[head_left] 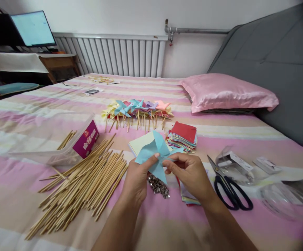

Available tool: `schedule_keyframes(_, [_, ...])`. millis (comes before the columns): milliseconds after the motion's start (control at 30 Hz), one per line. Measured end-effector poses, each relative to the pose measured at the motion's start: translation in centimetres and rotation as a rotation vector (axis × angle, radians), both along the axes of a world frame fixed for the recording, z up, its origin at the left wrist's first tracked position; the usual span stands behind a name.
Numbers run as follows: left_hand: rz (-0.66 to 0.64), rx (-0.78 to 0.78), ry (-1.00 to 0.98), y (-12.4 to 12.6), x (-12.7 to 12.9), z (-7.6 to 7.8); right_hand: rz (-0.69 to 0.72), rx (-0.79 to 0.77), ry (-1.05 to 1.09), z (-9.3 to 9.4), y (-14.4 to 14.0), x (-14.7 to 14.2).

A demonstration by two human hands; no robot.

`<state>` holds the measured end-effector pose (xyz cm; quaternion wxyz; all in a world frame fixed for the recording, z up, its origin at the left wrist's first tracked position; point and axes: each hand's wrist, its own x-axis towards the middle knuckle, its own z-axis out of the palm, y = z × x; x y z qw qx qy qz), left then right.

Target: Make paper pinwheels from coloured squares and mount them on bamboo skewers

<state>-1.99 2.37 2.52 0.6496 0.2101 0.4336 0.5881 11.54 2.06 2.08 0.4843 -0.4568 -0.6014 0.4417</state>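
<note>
Both my hands hold a light blue folded paper pinwheel (pixel 153 150) above the bed. My left hand (pixel 138 177) pinches its left side near the centre. My right hand (pixel 188 170) pinches the centre from the right. Just below the paper lies a small heap of silver pins (pixel 158 187). A pale yellow paper square (pixel 141 143) lies behind the pinwheel. To the left is a spread pile of wooden sticks (pixel 83 181). A stack of coloured paper squares (pixel 183 136) with a red one on top sits to the right.
A row of finished pinwheels on sticks (pixel 137 111) lies farther back. Black-handled scissors (pixel 230 190) and clear plastic packaging (pixel 235 167) lie at the right. A clear box with a purple label (pixel 85 143) sits at the left. A pink pillow (pixel 227 92) rests by the grey headboard.
</note>
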Motion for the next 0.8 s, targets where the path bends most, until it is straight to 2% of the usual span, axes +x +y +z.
schedule_keyframes(267, [-0.044, 0.047, 0.021, -0.13, 0.33, -0.23, -0.106, -0.015, -0.044, -0.14, -0.27, -0.24])
schedule_keyframes(800, [-0.104, 0.077, 0.058, -0.40, 0.68, -0.30, -0.161, -0.028, -0.060, -0.13, -0.23, -0.45])
